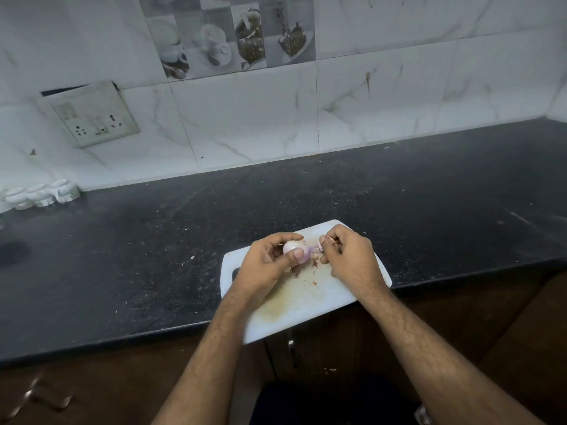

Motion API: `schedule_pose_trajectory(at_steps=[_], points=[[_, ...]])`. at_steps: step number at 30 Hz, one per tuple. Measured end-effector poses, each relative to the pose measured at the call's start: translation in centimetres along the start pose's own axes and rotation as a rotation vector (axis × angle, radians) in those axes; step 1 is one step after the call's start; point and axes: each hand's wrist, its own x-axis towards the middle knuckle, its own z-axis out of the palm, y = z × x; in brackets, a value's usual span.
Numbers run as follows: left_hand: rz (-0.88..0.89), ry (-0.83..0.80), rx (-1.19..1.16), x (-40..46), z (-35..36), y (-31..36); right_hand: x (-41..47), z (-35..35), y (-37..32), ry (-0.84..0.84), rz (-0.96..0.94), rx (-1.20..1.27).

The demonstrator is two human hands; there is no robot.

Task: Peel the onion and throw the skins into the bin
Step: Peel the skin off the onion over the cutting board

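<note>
Above the white plastic cutting board (pixel 306 305), the left hand (pixel 267 262) is closed around the small pale-purple onion (pixel 292 247). Just to its right, the right hand (pixel 346 256) pinches a thin strip of purple skin (pixel 317 247), which stretches sideways from the onion, so the pull probably goes rightward. No bin is visible.

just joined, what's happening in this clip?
A person is peeling a small pale-pink onion over a stained white plastic cutting board on a black speckled stone counter. The left hand holds the onion, while the right hand pinches a strip of purple skin that looks partly attached. Reddish skin scraps lie on the board. No bin is in view.
</note>
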Motion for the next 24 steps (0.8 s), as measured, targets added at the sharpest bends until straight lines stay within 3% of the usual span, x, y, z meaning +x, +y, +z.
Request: schedule_pose_trajectory(at_steps=[4,10,24], points=[[0.033,0.007,0.066,-0.06,-0.34,0.1,0.07,-0.17,0.07,0.002,-0.066,0.01],[0.054,0.046,0.004,-0.17,-0.44,0.4,0.15,-0.21,0.12,-0.132,-0.196,0.03],[0.03,0.037,-0.051,-0.13,-0.33,0.55,-0.45,-0.51,-0.31,-0.152,-0.17,0.222]])
